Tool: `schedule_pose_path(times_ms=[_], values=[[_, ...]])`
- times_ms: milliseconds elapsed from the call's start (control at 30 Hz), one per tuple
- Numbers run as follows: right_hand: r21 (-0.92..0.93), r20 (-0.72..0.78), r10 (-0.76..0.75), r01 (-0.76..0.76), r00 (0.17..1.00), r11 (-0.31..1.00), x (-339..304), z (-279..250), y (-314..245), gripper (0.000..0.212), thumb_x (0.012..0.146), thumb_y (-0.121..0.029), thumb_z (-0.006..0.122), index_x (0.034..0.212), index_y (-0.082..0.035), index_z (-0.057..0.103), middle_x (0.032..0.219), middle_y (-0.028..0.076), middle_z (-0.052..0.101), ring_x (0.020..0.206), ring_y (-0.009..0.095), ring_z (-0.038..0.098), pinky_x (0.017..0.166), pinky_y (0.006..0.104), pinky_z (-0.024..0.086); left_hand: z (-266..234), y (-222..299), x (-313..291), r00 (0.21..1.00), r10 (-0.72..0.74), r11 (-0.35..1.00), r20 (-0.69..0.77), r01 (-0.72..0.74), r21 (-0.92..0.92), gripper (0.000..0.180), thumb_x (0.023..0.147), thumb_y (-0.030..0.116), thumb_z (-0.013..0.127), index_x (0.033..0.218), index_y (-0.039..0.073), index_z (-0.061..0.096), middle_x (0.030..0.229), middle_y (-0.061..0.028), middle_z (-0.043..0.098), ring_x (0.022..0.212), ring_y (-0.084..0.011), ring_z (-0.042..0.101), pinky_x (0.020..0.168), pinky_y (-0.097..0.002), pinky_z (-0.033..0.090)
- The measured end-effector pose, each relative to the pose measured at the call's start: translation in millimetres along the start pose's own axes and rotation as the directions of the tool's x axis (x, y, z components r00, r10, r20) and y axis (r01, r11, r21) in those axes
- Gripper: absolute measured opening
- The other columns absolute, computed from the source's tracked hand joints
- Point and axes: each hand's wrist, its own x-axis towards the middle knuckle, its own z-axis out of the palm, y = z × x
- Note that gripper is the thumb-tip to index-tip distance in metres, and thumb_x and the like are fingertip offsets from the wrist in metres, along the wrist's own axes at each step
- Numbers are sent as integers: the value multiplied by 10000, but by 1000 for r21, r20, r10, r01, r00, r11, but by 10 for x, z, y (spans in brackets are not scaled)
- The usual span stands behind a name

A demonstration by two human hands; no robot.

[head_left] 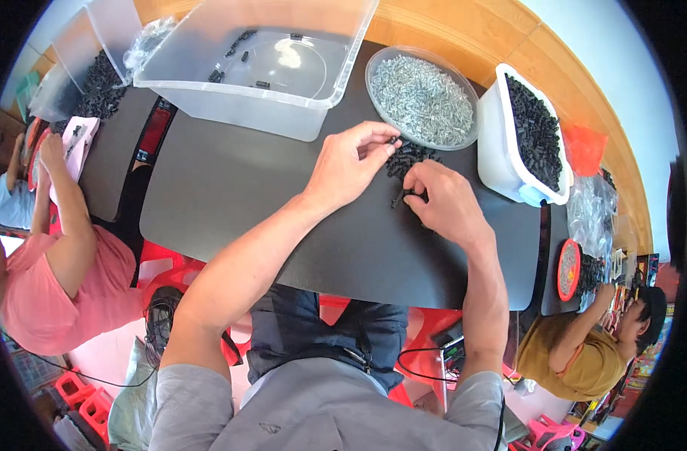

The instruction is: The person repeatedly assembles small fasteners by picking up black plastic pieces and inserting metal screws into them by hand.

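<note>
Two bare hands work close together over a dark table, near its far side. The left hand has its thumb and fingers narrowed on a small black piece, held just beside the near rim of a clear round tray full of silvery parts. Between the hands, below that tray, lies a loose pile of black pieces. The right hand is at the pile's near edge, fingers curled and thumb drawn in close; its own knuckles hide the tips, so whether it grips anything I cannot tell.

To the right of the tray stands a white tub heaped with more black pieces. To the left, a large translucent bin holds only a few scattered ones. One person in pink sits at left, another in an ochre shirt at right.
</note>
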Motion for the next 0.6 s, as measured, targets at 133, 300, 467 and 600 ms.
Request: schedule_pose_path(times_ms=[133, 300, 467, 600], values=[[72, -84, 13, -6, 996, 997, -9, -65, 12, 171, 779, -10, 747, 913, -31, 642, 835, 81, 657, 737, 217, 671, 670, 349, 526, 28, 82, -47, 996, 15, 999, 90, -19, 46, 247, 947, 24, 649, 1189, -28, 663, 1063, -158, 754, 983, -171, 723, 886, -307, 566], [702, -221, 240, -17, 945, 712, 18, -40, 97, 133, 870, 42, 723, 986, -2, 676, 829, 4, 678, 676, 34, 588, 570, 198, 448, 48, 142, -96, 984, -1, 998, 177, -9, 59, 241, 946, 43, 645, 1177, -13, 685, 1060, -156, 761, 985, -190, 741, 849, -318, 576], [824, -204, 296, 1, 933, 566, 64, -36, 124, 129, 900, 55, 692, 1019, 5, 685, 847, 41, 701, 673, 60, 605, 562, 200, 464, 65, 121, -132, 975, 19, 999, 221, -27, 30, 316, 947, 44, 648, 1262, 15, 646, 1057, -154, 761, 1014, -208, 739, 847, -323, 578], [826, -235, 242, 61, 942, 561, 77, 51, 168, 117, 914, 48, 678, 1024, 9, 687, 861, 64, 716, 662, 62, 604, 551, 202, 465, 68, 90, -109, 971, 39, 997, 237, -52, 50, 401, 939, 52, 661, 1335, 34, 595, 1037, -148, 763, 990, -210, 743, 825, -327, 580]])
